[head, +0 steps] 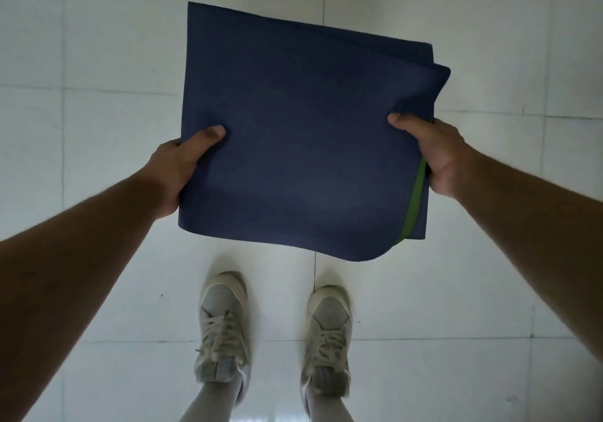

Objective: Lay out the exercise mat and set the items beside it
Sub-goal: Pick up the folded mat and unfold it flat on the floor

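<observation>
The left hand [176, 167] grips the left edge of the folded mat [300, 144], thumb flat on the top face and fingers curled out of sight beneath. The right hand [437, 157] grips the right edge in the same manner, thumb on top. The mat is dark blue, folded into several layers and held roughly level in the air between both hands, above the floor. A green layer [412, 203] shows along its right edge, and its near right corner sags. Below the mat, two pale laced shoes [222, 327] stand apart on the white tiled floor [98, 62].
</observation>
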